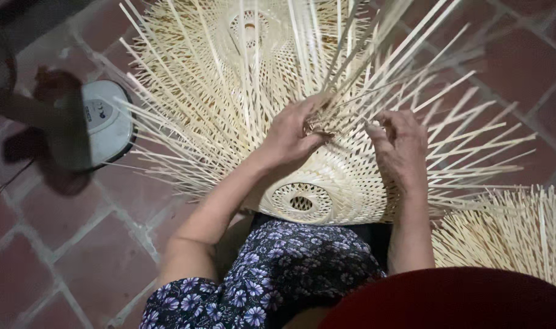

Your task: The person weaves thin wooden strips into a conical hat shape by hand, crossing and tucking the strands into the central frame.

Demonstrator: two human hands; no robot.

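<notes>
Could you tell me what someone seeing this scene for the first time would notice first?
The eye lands on the half-woven bamboo basket at the centre, its loose pale strips fanning out over the red tiled floor. The left hand pinches strips at its middle, while the right hand rests on the weave beside it. At the left stands a fan's white base.

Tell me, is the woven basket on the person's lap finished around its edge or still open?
Still open. The woven basket has many loose strips fanning out unwoven, and the left hand and right hand grip strips at the weave's edge.
</notes>
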